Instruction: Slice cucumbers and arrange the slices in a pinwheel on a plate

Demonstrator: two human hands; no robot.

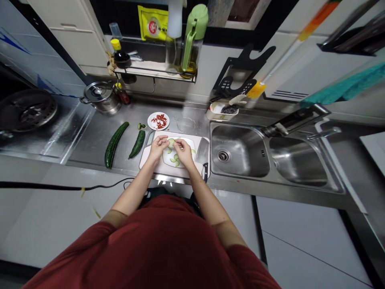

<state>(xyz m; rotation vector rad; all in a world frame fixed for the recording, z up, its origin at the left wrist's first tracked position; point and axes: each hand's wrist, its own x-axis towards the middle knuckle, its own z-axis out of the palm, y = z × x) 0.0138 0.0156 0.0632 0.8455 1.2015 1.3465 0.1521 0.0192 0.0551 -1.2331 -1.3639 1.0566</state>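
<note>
Over a white plate (183,163), my left hand (158,147) and my right hand (183,152) face each other with a pale green cucumber slice (171,142) between their fingertips. The fingers of both hands look pinched on it. Several more cucumber slices (175,160) lie on the plate. Under the plate is a light cutting board (145,160) with a grey edge. A kitchen knife (203,151) with a wide blade and a black handle rests along the board's right side. To the left lie a cut cucumber (137,144) and a longer whole cucumber (116,145).
A small white plate of chopped red pieces (159,120) sits behind the board, with cucumber end pieces (141,126) beside it. A steel pot (104,98) stands back left. The double sink (240,150) is right of the board. Overhead, a wall shelf (156,72) holds bottles.
</note>
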